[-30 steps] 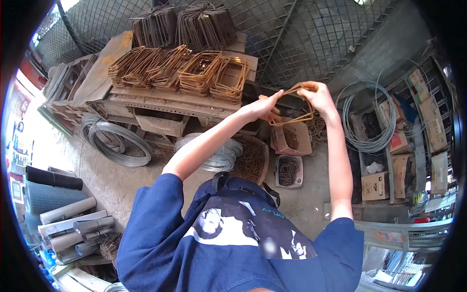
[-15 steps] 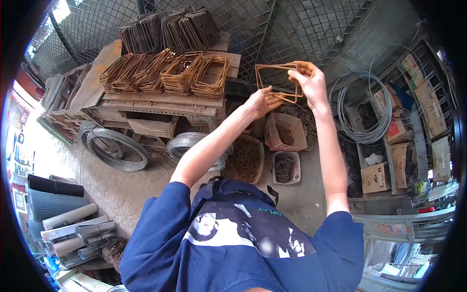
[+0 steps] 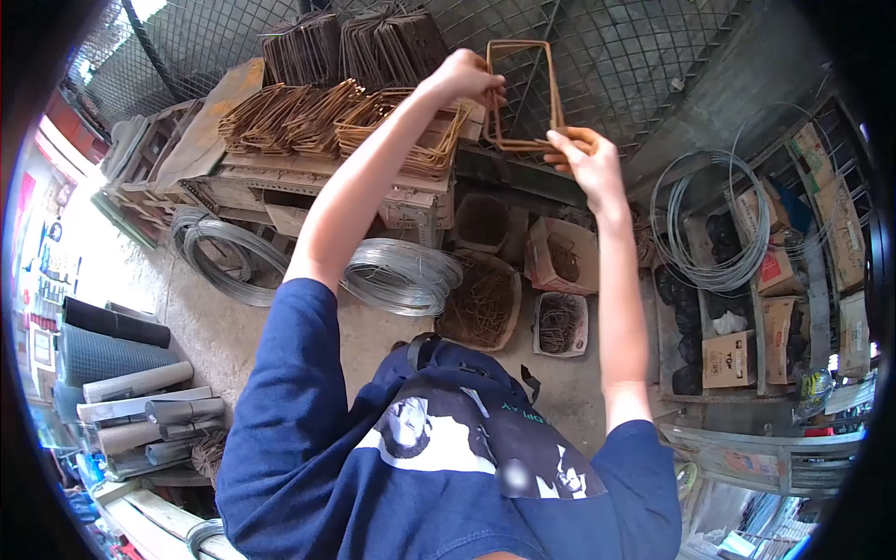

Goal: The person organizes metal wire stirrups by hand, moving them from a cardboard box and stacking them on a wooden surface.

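Observation:
Up in front of me I hold rusty rectangular rebar stirrups [image 3: 521,145], at least two, lying nearly one over the other. My left hand [image 3: 467,77] is closed round their left side. At their lower right corner my right hand [image 3: 590,166] pinches them between thumb and fingers. Left of the held pieces, rows of similar orange-brown stirrups [image 3: 271,119] lie stacked on a wooden bench [image 3: 308,170]. My left forearm covers part of those stacks. Darker stirrups [image 3: 397,49] stand bunched behind them.
Coils of grey wire [image 3: 401,277] lie below the bench. Boxes of bent metal pieces [image 3: 560,325] sit on the floor ahead. Wire loops [image 3: 714,224] and cardboard cartons [image 3: 728,359] are at the right. Rolls of mesh [image 3: 117,359] lie at the left, and a mesh fence [image 3: 607,56] rises behind.
The held stirrups have risen and turned more upright. My left hand has moved up to their left side, and my right hand has gone down to the lower right corner.

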Tool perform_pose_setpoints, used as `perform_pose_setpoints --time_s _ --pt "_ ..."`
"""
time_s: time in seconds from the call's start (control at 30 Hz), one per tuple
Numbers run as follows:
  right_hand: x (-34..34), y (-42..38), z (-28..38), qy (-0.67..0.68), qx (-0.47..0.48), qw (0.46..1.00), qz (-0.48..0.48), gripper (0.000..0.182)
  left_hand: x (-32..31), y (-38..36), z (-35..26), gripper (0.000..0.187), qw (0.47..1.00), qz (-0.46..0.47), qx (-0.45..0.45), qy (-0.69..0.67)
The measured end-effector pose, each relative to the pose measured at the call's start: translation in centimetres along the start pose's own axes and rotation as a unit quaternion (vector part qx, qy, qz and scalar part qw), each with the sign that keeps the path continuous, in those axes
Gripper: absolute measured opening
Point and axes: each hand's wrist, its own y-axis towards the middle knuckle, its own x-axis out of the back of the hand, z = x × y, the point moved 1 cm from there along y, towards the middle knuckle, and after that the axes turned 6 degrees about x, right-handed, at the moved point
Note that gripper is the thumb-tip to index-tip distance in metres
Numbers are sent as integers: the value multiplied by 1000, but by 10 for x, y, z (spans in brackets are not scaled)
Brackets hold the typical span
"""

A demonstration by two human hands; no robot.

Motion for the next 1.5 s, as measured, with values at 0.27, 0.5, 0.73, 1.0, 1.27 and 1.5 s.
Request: perform_pose_setpoints --time_s 0.27,0.5,0.73,1.0,1.27,1.5 --pt "-102 22 -59 115 -93 989 11 27 60 33 57 32 895 -125 11 428" --pt "-130 27 -78 87 -125 988 4 25 79 29 96 52 954 -17 85 287" --pt "-157 50 -96 -56 -105 992 46 29 77 30 75 54 913 -25 125 387" --pt "-163 60 -112 -220 -121 966 69 33 64 46 93 67 905 47 -10 423" --pt "-112 48 -101 -122 -194 973 17 41 36 51 76 57 911 68 -42 404" --pt "-42 -1 -138 -85 -299 950 -36 36 -69 66 67 60 901 164 -172 363"
